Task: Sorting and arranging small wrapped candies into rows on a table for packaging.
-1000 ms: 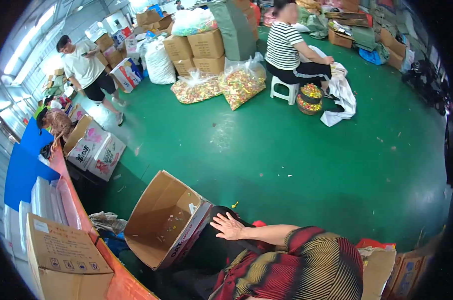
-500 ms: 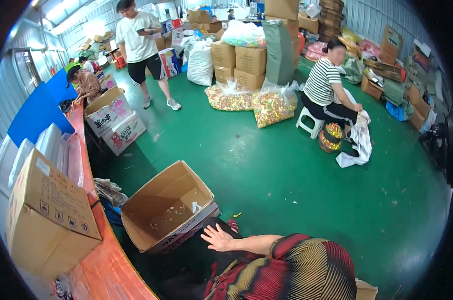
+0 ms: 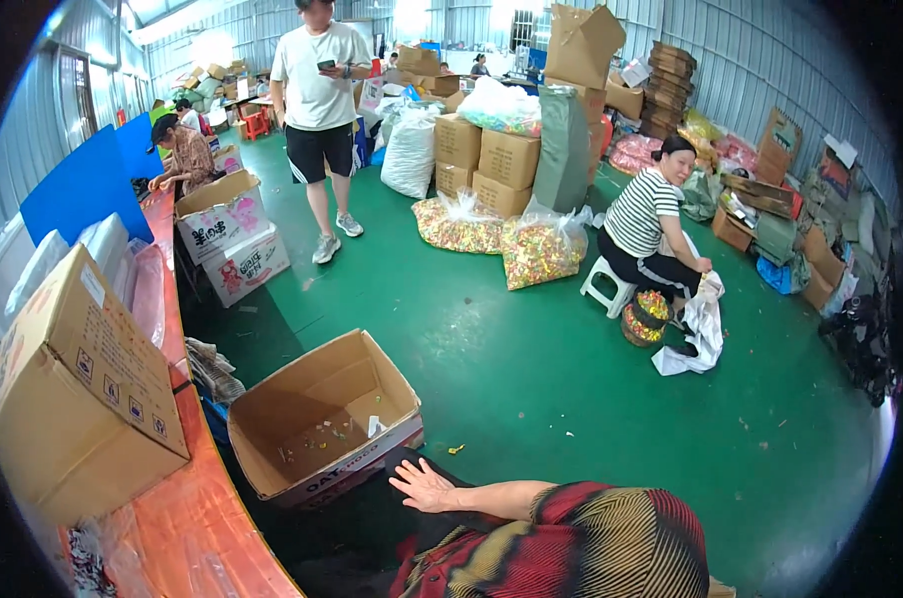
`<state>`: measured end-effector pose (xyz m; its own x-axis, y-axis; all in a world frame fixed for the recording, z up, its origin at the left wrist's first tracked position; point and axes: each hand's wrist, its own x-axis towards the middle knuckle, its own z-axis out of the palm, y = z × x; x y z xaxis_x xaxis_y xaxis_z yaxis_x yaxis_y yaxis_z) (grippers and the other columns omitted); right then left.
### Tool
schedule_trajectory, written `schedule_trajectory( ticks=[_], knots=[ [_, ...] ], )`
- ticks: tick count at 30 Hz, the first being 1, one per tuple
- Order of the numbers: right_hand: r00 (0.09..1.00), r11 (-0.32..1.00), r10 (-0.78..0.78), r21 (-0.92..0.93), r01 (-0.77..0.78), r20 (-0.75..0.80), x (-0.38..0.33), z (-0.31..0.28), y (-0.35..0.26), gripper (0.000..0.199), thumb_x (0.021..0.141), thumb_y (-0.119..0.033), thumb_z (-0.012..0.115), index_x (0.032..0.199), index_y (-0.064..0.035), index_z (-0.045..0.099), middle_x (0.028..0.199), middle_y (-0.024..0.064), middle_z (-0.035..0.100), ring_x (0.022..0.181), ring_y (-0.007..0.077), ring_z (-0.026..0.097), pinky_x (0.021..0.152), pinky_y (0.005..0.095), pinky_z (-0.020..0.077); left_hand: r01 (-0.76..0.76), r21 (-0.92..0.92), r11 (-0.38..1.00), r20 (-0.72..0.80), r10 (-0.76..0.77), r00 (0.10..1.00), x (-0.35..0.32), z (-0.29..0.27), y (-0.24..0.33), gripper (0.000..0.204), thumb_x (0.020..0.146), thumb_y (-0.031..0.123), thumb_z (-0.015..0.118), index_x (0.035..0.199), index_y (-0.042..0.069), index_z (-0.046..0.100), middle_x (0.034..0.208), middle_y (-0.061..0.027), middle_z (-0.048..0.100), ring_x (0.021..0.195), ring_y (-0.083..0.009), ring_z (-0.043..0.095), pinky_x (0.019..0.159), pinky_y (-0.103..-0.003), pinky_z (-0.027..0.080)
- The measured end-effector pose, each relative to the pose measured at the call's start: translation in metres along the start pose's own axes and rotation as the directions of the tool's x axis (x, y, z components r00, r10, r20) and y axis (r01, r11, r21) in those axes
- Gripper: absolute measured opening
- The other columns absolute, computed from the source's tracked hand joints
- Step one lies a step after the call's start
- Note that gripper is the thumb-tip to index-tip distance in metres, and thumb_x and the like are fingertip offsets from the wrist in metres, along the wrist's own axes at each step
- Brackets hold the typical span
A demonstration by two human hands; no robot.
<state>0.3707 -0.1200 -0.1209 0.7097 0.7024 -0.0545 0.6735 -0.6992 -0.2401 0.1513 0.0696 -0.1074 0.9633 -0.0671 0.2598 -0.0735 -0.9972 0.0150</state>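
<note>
My right hand (image 3: 424, 487) lies spread with its palm down on my dark-clothed knee (image 3: 400, 459). Nothing is in its fingers. The forearm reaches in from the right, out of a red, black and tan patterned sleeve (image 3: 611, 533). Just beyond the hand, an open cardboard box (image 3: 317, 374) stands on the green floor, with small paper scraps in its bottom. A small yellow scrap (image 3: 456, 449) lies on the floor near the hand. My left hand does not show.
An orange-covered bench (image 3: 207, 498) runs along the left, bearing a closed carton (image 3: 83, 389). Ahead, a standing person (image 3: 322, 90) holds a phone. At right, a seated person (image 3: 646, 214) handles white cloth beside a basket (image 3: 646, 319). Filled clear bags (image 3: 543, 249) lie before stacked cartons.
The standing person has stepped closer. My view has shifted a little, and the seated person's head has turned somewhat. My right hand stays spread on the knee.
</note>
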Motion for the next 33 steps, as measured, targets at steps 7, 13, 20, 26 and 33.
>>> schedule_trajectory(
  ticks=[7,13,20,26,33],
  knots=[
    [0.998,0.999,-0.03,-0.044,0.028,-0.055,-0.002,-0.002,-0.004,0.057,0.081,-0.03,0.052,0.129,-0.0056,0.033,0.132,0.0207,0.031,0.125,0.0373,0.025,0.097,0.0562,0.0218,-0.062,-0.046,0.997,0.0,0.062,0.998,0.004,0.004,-0.002,0.04,0.083,0.038,0.045,0.113,0.011,0.044,0.114,-0.0126,0.041,0.109,-0.0366,0.036,0.091,-0.052,0.029],
    [0.999,0.999,-0.049,-0.023,0.049,-0.01,0.001,0.009,0.002,0.059,0.079,-0.033,0.054,0.128,-0.0053,0.035,0.13,0.0214,0.033,0.124,0.0374,0.028,0.096,0.0553,0.0251,-0.196,-0.047,0.979,0.026,0.198,0.98,0.02,-0.001,-0.021,0.039,0.083,0.037,0.046,0.111,0.011,0.044,0.112,-0.0125,0.042,0.108,-0.0361,0.037,0.091,-0.051,0.029],
    [0.987,0.993,-0.035,0.102,0.052,-0.159,-0.003,0.005,-0.007,0.054,0.081,-0.032,0.053,0.126,-0.0067,0.037,0.13,0.0184,0.034,0.125,0.0335,0.028,0.097,0.0524,0.0249,-0.1,-0.026,0.995,0.066,0.101,0.993,-0.007,-0.015,-0.011,0.037,0.083,0.036,0.046,0.109,0.01,0.045,0.11,-0.0123,0.043,0.107,-0.0356,0.038,0.09,-0.051,0.03],
    [0.666,0.843,0.097,0.417,0.34,-0.74,0.023,-0.178,-0.001,0.018,0.079,-0.007,0.055,0.095,0.0,0.054,0.103,0.0154,0.055,0.106,0.0304,0.05,0.094,0.0401,0.0358,0.047,0.019,0.999,0.12,-0.049,0.992,-0.05,-0.034,-0.006,0.036,0.082,0.035,0.047,0.108,0.01,0.046,0.108,-0.0122,0.044,0.105,-0.0352,0.039,0.09,-0.05,0.03],
    [-0.497,0.644,-0.217,-0.506,0.574,-0.84,-0.056,-0.467,-0.043,0.058,0.088,-0.053,0.03,0.116,-0.0051,0.046,0.119,0.0201,0.046,0.119,0.0317,0.036,0.099,0.0476,0.0271,0.059,0.032,0.998,0.208,-0.064,0.976,-0.082,-0.065,-0.005,0.034,0.082,0.034,0.048,0.106,0.01,0.047,0.106,-0.0121,0.045,0.104,-0.0347,0.04,0.089,-0.049,0.031]
  ],
)
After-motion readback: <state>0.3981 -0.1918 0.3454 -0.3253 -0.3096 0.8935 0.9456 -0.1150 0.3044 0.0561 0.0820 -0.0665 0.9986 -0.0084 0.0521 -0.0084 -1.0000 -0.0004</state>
